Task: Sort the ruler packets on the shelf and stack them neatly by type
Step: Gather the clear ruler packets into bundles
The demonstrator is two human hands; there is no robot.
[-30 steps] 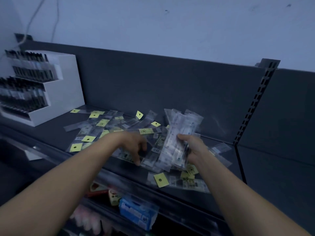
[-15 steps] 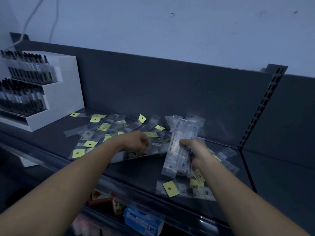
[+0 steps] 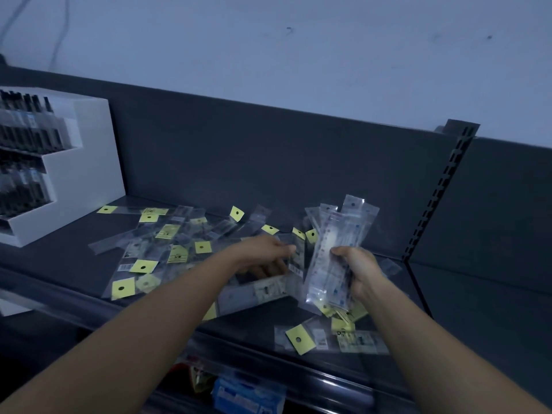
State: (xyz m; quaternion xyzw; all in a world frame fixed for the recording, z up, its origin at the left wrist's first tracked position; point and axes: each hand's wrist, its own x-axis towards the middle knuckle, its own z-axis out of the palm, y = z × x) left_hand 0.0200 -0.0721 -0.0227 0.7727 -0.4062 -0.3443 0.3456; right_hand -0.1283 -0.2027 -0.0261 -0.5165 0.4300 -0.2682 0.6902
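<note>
Ruler packets (image 3: 176,252) lie scattered on shelf (image 3: 59,258), centre-left of frame: clear sleeves, yellow hang tags, axes in all directions. Right hand (image 3: 355,270) grips a fanned clear bundle (image 3: 334,243), long axis near upright, centre-right. Left hand (image 3: 263,255) pinches one yellow-tagged packet (image 3: 295,255) just left of the bundle. Left is nearer the loose pile.

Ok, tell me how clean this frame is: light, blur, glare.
Head view: dim, bluish light, no hard shadows. Head view: the white stepped display box and the blue box at the frame's bottom are blurred; the left hand, pinching a clear packet, and the right hand are sharper. Head view: faint sheen on the bundle of clear plastic ruler packets the right hand grips.
</note>
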